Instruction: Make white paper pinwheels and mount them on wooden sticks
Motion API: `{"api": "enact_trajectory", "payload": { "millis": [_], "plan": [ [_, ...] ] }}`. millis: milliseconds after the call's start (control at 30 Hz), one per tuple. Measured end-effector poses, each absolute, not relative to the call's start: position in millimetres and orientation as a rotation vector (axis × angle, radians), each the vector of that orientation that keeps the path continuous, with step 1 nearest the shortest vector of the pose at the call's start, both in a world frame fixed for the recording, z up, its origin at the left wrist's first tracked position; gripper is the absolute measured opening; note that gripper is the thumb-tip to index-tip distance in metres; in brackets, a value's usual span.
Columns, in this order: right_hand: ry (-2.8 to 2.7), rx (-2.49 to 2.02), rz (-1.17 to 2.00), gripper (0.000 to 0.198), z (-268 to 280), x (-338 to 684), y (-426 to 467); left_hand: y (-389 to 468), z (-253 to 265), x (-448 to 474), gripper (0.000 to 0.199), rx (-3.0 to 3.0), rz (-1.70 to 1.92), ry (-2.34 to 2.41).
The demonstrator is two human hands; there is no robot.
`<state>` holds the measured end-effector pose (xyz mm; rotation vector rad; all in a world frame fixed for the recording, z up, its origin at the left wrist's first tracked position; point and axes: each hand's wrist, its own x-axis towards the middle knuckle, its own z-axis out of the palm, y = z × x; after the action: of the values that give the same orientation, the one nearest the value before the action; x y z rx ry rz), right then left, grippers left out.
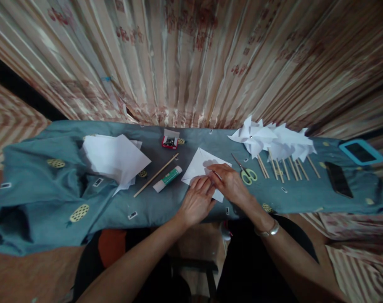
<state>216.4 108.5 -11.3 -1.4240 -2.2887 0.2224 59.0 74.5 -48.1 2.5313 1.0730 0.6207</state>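
Observation:
A white square of paper with crease lines lies on the cloth in front of me, turned so that one corner points away. My left hand is closed over its near side, fingers bent and pressed together on the sheet. From the right, my right hand bends its fingers onto the middle of the paper, thumb close to the left fingertips. What lies under both sets of fingers is hidden. Just right of the paper are scissors with green handles. On its left lie a glue stick and a wooden stick.
A stack of white paper sheets lies to the left. Behind the glue stick stands an open red box of small dark pins. Several white paper pinwheels on sticks lie at right, near a dark phone and a blue-framed device. Curtains hang behind.

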Motion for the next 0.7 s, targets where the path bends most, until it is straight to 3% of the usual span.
{"api": "enact_trajectory", "payload": {
  "millis": [200,367,567,700],
  "plan": [
    [-2.502,-1.23,0.309,0.032,8.8,177.6,112.4,72.7,-61.8,62.3,0.032,2.487,0.604,1.051],
    [-2.743,-1.125,0.302,0.051,5.8,130.7,131.1,70.4,-73.0,64.4,0.038,2.457,0.571,1.065],
    [-2.951,-1.111,0.23,0.02,-3.2,118.5,144.4,70.3,-70.1,64.4,0.03,2.458,0.549,1.055],
    [-2.726,-1.108,0.442,0.02,10.4,145.3,139.4,70.1,-59.9,60.6,0.028,2.455,0.564,1.073]
  ]
}}
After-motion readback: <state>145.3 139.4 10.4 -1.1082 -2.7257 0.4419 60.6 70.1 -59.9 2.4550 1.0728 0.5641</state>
